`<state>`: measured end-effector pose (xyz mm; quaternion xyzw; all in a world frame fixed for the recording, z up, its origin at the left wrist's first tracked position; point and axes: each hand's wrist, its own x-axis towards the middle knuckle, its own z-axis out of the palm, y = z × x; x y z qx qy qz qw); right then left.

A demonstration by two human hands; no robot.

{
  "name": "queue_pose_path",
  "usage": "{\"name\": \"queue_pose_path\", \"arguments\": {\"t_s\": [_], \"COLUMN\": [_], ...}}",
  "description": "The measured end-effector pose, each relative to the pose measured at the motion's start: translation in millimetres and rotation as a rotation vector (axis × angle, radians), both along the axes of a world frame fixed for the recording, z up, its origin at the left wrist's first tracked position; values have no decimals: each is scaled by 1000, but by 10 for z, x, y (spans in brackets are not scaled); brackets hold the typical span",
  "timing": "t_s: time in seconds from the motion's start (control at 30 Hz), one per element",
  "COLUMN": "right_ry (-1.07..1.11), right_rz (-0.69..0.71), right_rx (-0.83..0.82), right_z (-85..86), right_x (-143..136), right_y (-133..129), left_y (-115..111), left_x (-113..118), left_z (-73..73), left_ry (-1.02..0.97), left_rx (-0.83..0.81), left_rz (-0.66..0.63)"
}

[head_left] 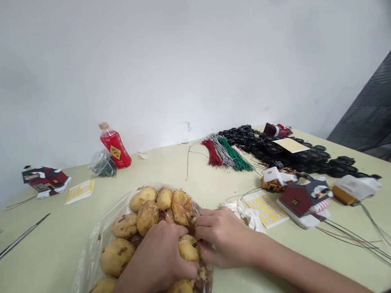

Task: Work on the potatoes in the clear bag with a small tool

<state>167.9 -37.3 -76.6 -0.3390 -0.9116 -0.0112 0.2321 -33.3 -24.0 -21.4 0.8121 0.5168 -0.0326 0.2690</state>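
A clear plastic bag (85, 256) lies spread in front of me, with several peeled potatoes (116, 256) in and on it. Brown patches mark many of them. My left hand (160, 257) is wrapped round a yellow potato (187, 248) at the right side of the heap. Against that potato's right side, my right hand (223, 238) has its fingers closed in a pinch. A small dark tip shows between the fingers and the potato; what it belongs to is hidden. Scraps of peel (202, 272) lie under both hands.
Behind the bag stands a red drink bottle (115, 147). Red, grey and green wires (226, 153) lie in bundles near the wall. Black ring-shaped parts (270, 152), small model houses (303, 199) and a crumpled tissue (246, 212) are to the right. A metal rod (18, 241) lies left.
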Motion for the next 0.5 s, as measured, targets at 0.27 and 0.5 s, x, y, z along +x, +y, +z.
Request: {"name": "queue_pose_path", "arguments": {"t_s": [0.27,0.5], "right_ry": [10,16], "right_rz": [0,-13], "right_rx": [-22,-10], "right_z": [2,33], "right_x": [7,20], "right_y": [12,9], "left_y": [5,-5], "left_x": [7,7], "left_z": [-13,-12], "left_ry": [5,13], "left_rx": [-20,-43], "left_rz": [11,23]}}
